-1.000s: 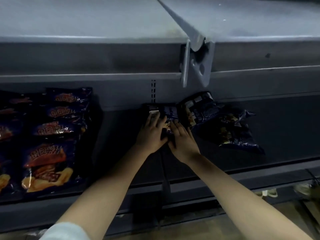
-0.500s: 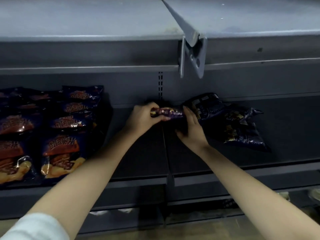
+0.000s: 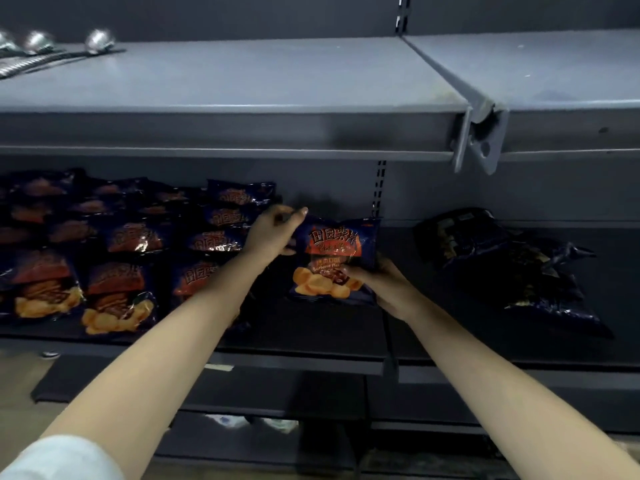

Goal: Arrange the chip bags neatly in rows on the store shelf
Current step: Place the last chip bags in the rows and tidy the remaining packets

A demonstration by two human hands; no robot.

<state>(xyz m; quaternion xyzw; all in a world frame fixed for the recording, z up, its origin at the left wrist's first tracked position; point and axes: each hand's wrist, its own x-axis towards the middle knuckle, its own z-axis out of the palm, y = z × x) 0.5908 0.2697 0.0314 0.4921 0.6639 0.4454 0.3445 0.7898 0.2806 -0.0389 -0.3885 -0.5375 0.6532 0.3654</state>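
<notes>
Store shelf (image 3: pixel 311 344), centre | chip bag (image 3: pixel 337 258) now turned face-up, off right pile (image 3: pixel 512 265), beside left rows (image 3: pixel 114 258) | left hand (image 3: pixel 273 233) and right hand (image 3: pixel 384 285) pinch its corners | placement likely next

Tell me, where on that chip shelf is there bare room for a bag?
Bare shelf lies in front of the held bag, between the rows at left and the loose pile at right. The left part is crowded.

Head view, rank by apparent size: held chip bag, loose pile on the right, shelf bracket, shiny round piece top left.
1. loose pile, largest.
2. held chip bag.
3. shelf bracket.
4. shiny round piece, smallest, though it sits farther back, so its true size is unsure.
</notes>
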